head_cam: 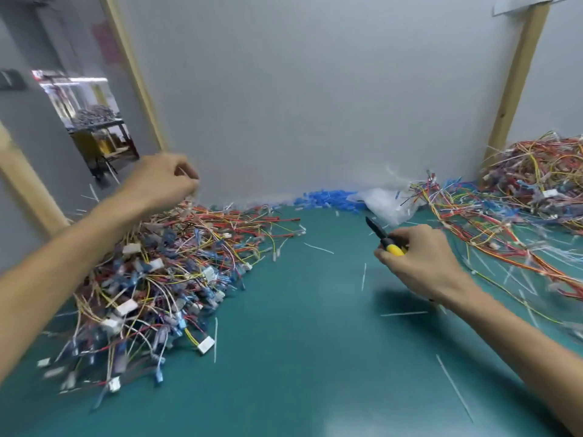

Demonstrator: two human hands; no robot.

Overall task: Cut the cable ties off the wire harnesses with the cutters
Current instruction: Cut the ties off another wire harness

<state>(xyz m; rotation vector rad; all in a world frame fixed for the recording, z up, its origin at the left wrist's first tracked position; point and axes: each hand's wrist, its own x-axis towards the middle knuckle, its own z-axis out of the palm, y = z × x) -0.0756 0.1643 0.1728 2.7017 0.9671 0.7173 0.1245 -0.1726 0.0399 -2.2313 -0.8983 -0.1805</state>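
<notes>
A big heap of wire harnesses (164,272), red, yellow, blue and white with white connectors, covers the left of the green mat (309,357). My left hand (161,181) is raised above the heap's far end with fingers curled, pinching a thin wire or tie; what exactly it holds is blurred. My right hand (416,257) grips the yellow-handled cutters (386,239) over the mat's middle right, black jaws pointing up and left. A second tangle of harnesses (520,200) lies at the right.
Cut white cable ties (454,387) lie scattered over the mat. Blue connectors (328,197) and a clear plastic bag (388,197) sit along the grey back wall. Wooden posts (517,77) stand at the left and right.
</notes>
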